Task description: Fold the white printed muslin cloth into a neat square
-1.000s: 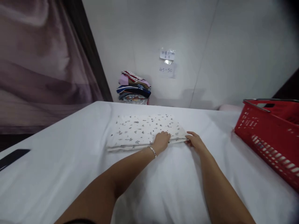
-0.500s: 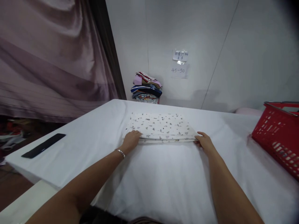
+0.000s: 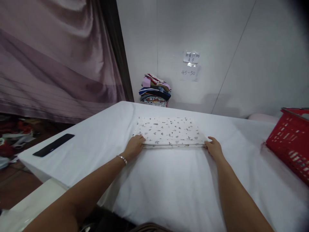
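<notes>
A folded white cloth (image 3: 169, 130) with small grey and brown printed motifs lies flat in the middle of the table, its layered near edge facing me. At its near left corner my left hand (image 3: 135, 145) is closed on the edge, thumb side toward the cloth; a silvery bracelet circles that wrist. My right hand (image 3: 213, 147) pinches the near right corner, with the index finger sticking out a little above it. The undersides of both grips are hidden.
White fabric covers the table (image 3: 173, 180). A red plastic basket (image 3: 289, 138) stands at the right, a black flat object (image 3: 53, 145) lies at the left. Stacked folded fabrics (image 3: 155, 90) sit beyond the far edge, by the wall. A pinkish curtain (image 3: 60, 58) hangs at the left.
The view has swung slightly left, so things sit further right in the picture. Both hands keep hold of the cloth's near corners; its near edge layers look more evenly lined up.
</notes>
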A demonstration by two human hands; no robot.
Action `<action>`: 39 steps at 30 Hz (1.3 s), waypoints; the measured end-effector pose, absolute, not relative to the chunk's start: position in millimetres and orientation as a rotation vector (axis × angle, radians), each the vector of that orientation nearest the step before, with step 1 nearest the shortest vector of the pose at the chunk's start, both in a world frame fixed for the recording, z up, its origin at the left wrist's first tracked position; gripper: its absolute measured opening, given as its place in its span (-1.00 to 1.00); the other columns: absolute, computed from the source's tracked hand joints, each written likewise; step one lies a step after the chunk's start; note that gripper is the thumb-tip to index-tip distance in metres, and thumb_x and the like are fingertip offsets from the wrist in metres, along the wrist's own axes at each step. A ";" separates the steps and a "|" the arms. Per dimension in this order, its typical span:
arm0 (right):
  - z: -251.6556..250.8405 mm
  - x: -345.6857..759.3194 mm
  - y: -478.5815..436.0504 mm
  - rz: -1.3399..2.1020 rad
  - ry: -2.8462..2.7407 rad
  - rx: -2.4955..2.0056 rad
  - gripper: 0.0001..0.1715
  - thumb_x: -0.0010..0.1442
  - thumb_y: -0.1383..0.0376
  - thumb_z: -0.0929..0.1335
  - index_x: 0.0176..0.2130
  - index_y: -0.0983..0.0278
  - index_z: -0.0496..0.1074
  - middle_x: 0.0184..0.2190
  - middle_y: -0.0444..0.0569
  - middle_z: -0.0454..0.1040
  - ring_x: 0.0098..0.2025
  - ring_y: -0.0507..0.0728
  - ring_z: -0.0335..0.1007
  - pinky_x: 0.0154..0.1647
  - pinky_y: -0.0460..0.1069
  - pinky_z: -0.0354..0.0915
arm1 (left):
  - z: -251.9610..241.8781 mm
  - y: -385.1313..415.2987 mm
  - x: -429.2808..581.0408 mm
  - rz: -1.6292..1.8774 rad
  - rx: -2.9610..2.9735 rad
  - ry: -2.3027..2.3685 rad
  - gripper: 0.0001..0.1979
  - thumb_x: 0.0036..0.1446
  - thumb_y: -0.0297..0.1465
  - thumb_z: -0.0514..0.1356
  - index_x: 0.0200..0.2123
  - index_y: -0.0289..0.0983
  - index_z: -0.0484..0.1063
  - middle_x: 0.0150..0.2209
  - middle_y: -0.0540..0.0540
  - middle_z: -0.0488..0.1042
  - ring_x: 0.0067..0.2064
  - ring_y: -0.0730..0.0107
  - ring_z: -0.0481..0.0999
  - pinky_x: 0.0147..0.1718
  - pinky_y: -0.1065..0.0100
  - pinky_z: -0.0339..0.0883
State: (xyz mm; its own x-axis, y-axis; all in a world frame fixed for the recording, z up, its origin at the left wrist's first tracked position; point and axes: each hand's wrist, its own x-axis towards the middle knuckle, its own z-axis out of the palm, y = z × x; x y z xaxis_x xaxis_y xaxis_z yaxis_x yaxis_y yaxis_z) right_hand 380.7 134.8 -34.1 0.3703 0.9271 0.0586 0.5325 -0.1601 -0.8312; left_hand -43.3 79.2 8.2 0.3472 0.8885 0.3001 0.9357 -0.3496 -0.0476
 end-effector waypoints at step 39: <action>1.7 386.2 125.5 0.946 -1.241 -1.898 -0.68 -0.11 0.36 0.33 -0.26 0.31 0.42 -0.68 -0.18 0.33 -0.68 0.00 0.25 -0.70 -0.15 0.08 | 6.2 49.2 -80.5 -0.302 -2.355 -1.722 -0.61 0.02 -0.60 -0.05 -0.11 -0.21 0.38 -0.08 -0.10 0.42 -0.03 0.24 0.34 -0.12 0.24 0.25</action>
